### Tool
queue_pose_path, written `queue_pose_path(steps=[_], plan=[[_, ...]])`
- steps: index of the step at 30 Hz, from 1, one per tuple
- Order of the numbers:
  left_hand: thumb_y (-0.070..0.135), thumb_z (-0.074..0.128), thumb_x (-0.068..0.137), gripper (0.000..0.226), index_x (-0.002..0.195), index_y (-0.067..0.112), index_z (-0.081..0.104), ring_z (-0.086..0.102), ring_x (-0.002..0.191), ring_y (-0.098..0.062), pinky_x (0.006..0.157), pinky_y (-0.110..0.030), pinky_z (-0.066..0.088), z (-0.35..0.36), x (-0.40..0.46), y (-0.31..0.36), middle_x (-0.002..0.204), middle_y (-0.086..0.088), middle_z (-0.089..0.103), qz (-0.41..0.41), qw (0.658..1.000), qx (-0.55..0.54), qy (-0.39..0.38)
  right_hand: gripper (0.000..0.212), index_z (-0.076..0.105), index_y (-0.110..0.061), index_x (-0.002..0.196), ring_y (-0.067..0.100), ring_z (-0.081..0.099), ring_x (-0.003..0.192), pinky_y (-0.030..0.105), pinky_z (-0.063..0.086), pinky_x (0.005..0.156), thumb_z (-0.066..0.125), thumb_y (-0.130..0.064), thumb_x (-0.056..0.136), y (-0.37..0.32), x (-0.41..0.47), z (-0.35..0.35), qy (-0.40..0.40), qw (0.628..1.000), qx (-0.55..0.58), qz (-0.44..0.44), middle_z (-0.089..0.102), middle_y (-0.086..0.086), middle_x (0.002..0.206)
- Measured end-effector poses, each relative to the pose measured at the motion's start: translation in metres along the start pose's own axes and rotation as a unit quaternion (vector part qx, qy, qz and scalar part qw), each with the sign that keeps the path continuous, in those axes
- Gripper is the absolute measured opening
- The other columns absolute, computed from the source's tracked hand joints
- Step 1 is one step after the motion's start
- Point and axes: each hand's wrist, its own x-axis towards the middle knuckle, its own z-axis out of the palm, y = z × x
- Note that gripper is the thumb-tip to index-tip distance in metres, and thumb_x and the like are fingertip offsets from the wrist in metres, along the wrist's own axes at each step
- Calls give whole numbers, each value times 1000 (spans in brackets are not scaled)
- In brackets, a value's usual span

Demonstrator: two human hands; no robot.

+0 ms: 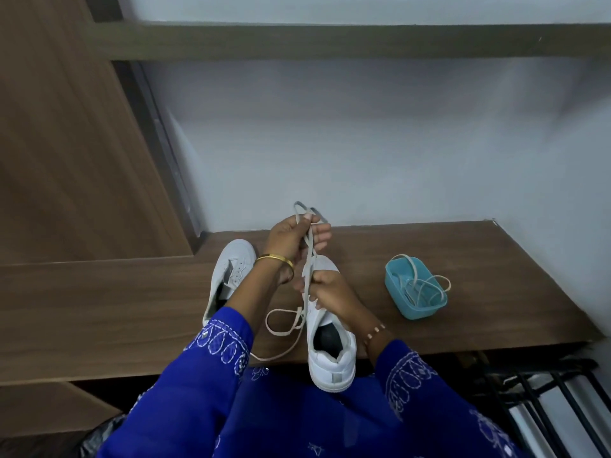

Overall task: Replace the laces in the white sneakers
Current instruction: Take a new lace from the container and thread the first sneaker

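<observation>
A brown wood-grain desk (429,259) runs across the middle of the view, its front edge nearest the camera. Behind it rises a pale bluish-white wall (363,143), crossed higher up by a dark olive-brown shelf (330,44). At the left stands a tall wooden panel (66,143) of the same brown grain, meeting the wall along a dark vertical strip. Below the desk at the lower right, a black metal rack (545,401) with slanting bars shows. At the lower left corner lies something black and shiny, like a plastic bag (96,434)
</observation>
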Motion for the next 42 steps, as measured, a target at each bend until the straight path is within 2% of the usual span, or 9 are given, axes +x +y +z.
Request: queue_pose_path(steps=[3, 7, 16, 22, 28, 33, 36, 39, 42], plan=[[16, 45, 96, 20, 85, 6, 58, 69, 63, -13, 67, -26, 57, -9, 2, -1, 68, -2, 72, 5, 1000, -3, 24, 29, 63, -7, 83, 15, 54, 63, 21, 39, 51, 36, -10, 93, -4, -4, -11, -88, 978, 188, 37, 66, 8, 79], [18, 44, 97, 22, 82, 8, 56, 68, 59, -12, 64, -26, 57, -16, 7, -4, 64, -1, 71, 4, 996, -45, 78, 27, 66, -10, 87, 10, 53, 55, 23, 37, 55, 47, -27, 95, -6, -9, -25, -146, 980, 134, -7, 64, 5, 70], [17, 34, 101, 27, 82, 7, 50, 67, 54, -14, 50, -24, 56, -35, 17, 6, 88, -14, 62, 42, 974, -121, 188, 21, 65, -12, 82, 3, 34, 40, 14, 27, 41, 51, -21, 95, -36, 0, -83, 9, 999, 4, -40, 46, -2, 54], [52, 21, 96, 57, 124, 8, 45, 65, 84, -20, 65, -30, 52, -19, 11, -22, 109, -16, 63, -77, 995, -42, 51, 22, 62, -7, 81, 6, 33, 36, 18, 26, 40, 48, -16, 95, -68, 13, -88, -11, 973, 220, -73, 47, -3, 46], [35, 38, 97, 46, 67, 6, 58, 55, 38, -13, 52, -28, 46, 4, -7, -56, 37, 1, 49, -31, 992, 119, -29, 22, 61, -7, 87, 5, 33, 36, 16, 25, 39, 44, -13, 98, -89, 31, -93, 44, 945, 307, -102, 47, -4, 48], [29, 44, 96, 38, 63, 11, 48, 42, 31, -8, 40, -17, 42, -29, 1, -44, 40, 4, 42, -31, 980, 193, 24, 23, 63, -8, 85, 4, 33, 36, 16, 26, 38, 44, -12, 97, -63, 38, -120, 170, 935, 303, -64, 44, 1, 61], [29, 46, 96, 36, 64, 11, 47, 39, 30, -7, 38, -16, 38, -48, 4, -39, 49, 0, 40, -49, 972, 228, 42, 20, 65, -7, 82, 6, 35, 35, 15, 26, 36, 49, -11, 93, -51, 39, -129, 238, 952, 186, -40, 60, 9, 70], [29, 45, 97, 35, 66, 12, 49, 36, 29, -7, 37, -16, 35, -47, 9, -31, 54, -2, 41, -51, 974, 214, 61, 29, 64, 10, 72, 26, 46, 46, 20, 27, 40, 57, -14, 87, -38, 42, -126, 284, 952, -109, -12, 60, 27, 70], [27, 43, 98, 32, 72, 14, 55, 37, 31, -6, 36, -16, 34, -32, 13, -18, 56, 0, 45, -48, 974, 217, 43, 31, 63, 1, 63, 11, 38, 39, 15, 26, 38, 60, -19, 87, -41, 38, -111, 252, 952, -168, -45, 43, 7, 44]])
